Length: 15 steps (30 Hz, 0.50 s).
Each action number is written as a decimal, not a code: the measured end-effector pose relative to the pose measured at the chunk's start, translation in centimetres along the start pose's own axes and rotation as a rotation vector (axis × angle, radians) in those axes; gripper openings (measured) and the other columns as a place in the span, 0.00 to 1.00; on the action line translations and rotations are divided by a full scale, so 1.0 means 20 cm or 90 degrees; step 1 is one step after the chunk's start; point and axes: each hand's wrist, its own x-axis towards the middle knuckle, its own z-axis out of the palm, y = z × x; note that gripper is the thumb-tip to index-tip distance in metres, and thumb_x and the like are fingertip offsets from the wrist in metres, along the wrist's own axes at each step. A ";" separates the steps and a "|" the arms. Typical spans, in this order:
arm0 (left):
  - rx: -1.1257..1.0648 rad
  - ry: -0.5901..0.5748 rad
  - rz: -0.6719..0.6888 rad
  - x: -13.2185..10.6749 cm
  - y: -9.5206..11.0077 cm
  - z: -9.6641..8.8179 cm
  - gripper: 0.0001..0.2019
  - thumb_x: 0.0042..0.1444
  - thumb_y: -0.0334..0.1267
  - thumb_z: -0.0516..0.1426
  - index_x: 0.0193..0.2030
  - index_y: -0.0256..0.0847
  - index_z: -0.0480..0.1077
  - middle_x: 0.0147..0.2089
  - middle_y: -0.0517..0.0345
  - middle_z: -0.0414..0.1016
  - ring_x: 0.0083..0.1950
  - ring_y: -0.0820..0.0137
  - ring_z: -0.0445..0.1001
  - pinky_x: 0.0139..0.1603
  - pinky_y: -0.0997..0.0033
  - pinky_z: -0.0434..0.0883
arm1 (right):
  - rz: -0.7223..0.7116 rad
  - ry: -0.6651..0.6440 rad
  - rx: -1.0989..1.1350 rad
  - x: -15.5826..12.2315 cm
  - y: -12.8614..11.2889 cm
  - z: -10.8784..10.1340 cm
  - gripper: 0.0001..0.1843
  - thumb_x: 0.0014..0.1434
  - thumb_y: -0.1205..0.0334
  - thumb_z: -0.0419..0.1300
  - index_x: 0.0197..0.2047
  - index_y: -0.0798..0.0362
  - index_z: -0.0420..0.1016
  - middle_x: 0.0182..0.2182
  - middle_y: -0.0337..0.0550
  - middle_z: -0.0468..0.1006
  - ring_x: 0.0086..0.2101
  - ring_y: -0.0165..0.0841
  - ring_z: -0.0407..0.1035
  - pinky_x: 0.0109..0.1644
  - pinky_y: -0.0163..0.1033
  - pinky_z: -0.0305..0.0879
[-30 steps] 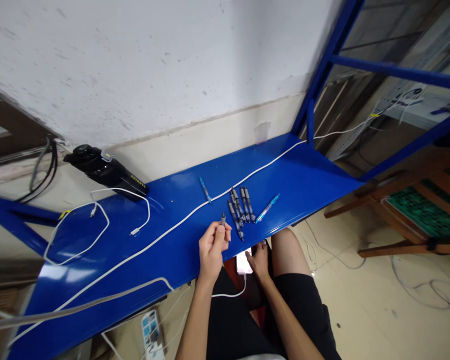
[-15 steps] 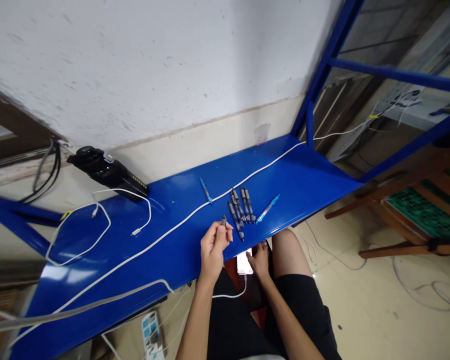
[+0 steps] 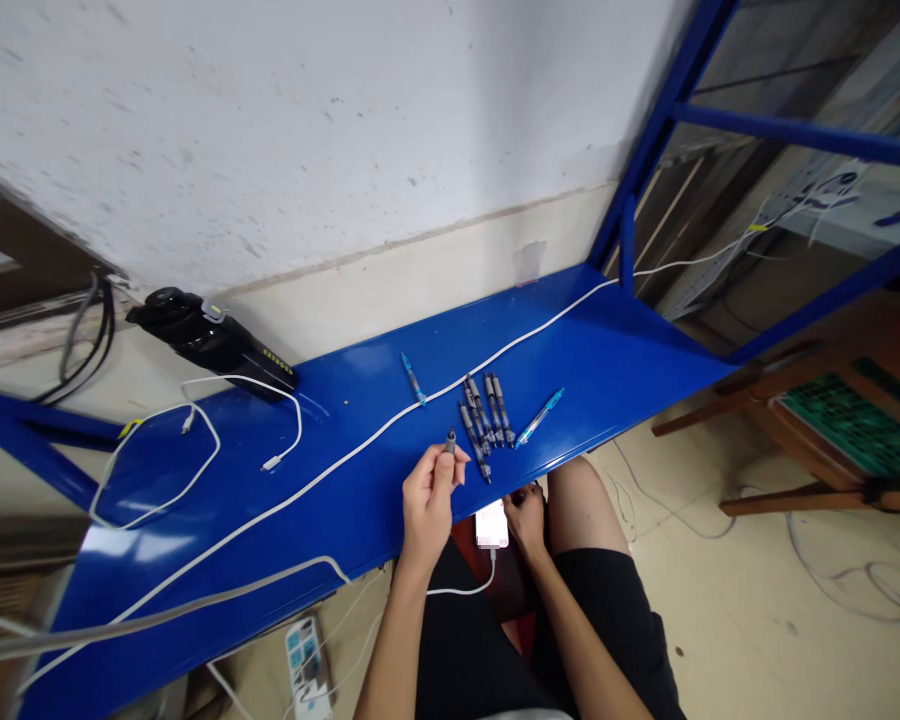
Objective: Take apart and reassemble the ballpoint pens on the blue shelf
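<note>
My left hand [image 3: 429, 507] is shut on a short grey pen part [image 3: 450, 441], held upright between thumb and fingertips just over the blue metal shelf [image 3: 607, 370]. A row of several dark pens [image 3: 483, 414] lies close beyond those fingers, and the nearest one almost reaches my hand. Two slimmer blue pens [image 3: 539, 417] [image 3: 412, 379] lie on either side of the row. My right hand [image 3: 527, 520] sits below the shelf's front edge, next to a lit phone [image 3: 492, 525]. Its fingers are partly hidden by the edge.
A white cable [image 3: 495, 350] runs along the shelf, with a black handheld device [image 3: 214, 342] and a looped white charging cable [image 3: 195, 440] at the left. A power strip [image 3: 307, 665] lies on the floor below. The wall rises behind the shelf.
My right hand has moved right, off the phone, leaving more of the screen visible. My left hand still holds the grey part. The whole view has shifted slightly.
</note>
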 end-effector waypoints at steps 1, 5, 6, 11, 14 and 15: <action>0.013 0.001 0.001 0.00 0.00 0.00 0.21 0.74 0.56 0.58 0.42 0.40 0.78 0.32 0.58 0.70 0.34 0.71 0.68 0.35 0.72 0.65 | 0.000 0.004 0.000 0.00 0.00 0.00 0.15 0.60 0.50 0.62 0.33 0.54 0.81 0.37 0.55 0.80 0.36 0.45 0.74 0.47 0.48 0.74; 0.043 0.006 0.009 0.00 0.01 0.00 0.21 0.75 0.56 0.56 0.41 0.40 0.78 0.32 0.58 0.71 0.34 0.70 0.69 0.35 0.72 0.66 | -0.001 0.014 0.000 0.01 0.00 0.00 0.16 0.59 0.49 0.62 0.34 0.54 0.81 0.39 0.55 0.80 0.38 0.46 0.75 0.48 0.49 0.74; 0.046 0.005 0.010 0.00 0.01 0.00 0.22 0.75 0.56 0.56 0.41 0.40 0.78 0.32 0.57 0.71 0.34 0.71 0.69 0.35 0.72 0.66 | -0.003 0.013 0.001 0.01 0.00 0.00 0.16 0.59 0.49 0.62 0.35 0.53 0.81 0.39 0.55 0.80 0.38 0.46 0.75 0.49 0.49 0.74; 0.050 0.005 0.007 0.00 0.02 0.00 0.22 0.74 0.57 0.57 0.40 0.40 0.79 0.32 0.57 0.71 0.33 0.70 0.68 0.35 0.71 0.65 | -0.005 0.003 -0.003 0.01 0.00 0.00 0.16 0.60 0.48 0.63 0.36 0.53 0.82 0.39 0.55 0.80 0.40 0.47 0.75 0.50 0.49 0.74; 0.062 -0.005 0.015 0.00 0.02 0.00 0.23 0.74 0.57 0.56 0.41 0.39 0.80 0.31 0.57 0.71 0.32 0.70 0.67 0.35 0.70 0.65 | -0.004 0.001 -0.009 0.01 0.01 0.01 0.17 0.60 0.49 0.62 0.38 0.54 0.82 0.39 0.55 0.79 0.40 0.48 0.75 0.50 0.50 0.75; 0.068 -0.009 0.019 0.00 0.02 -0.01 0.23 0.75 0.57 0.56 0.42 0.39 0.80 0.31 0.57 0.71 0.32 0.70 0.67 0.36 0.70 0.65 | -0.004 0.001 -0.011 0.01 0.01 0.01 0.17 0.60 0.49 0.62 0.38 0.54 0.83 0.39 0.55 0.79 0.40 0.48 0.75 0.50 0.50 0.75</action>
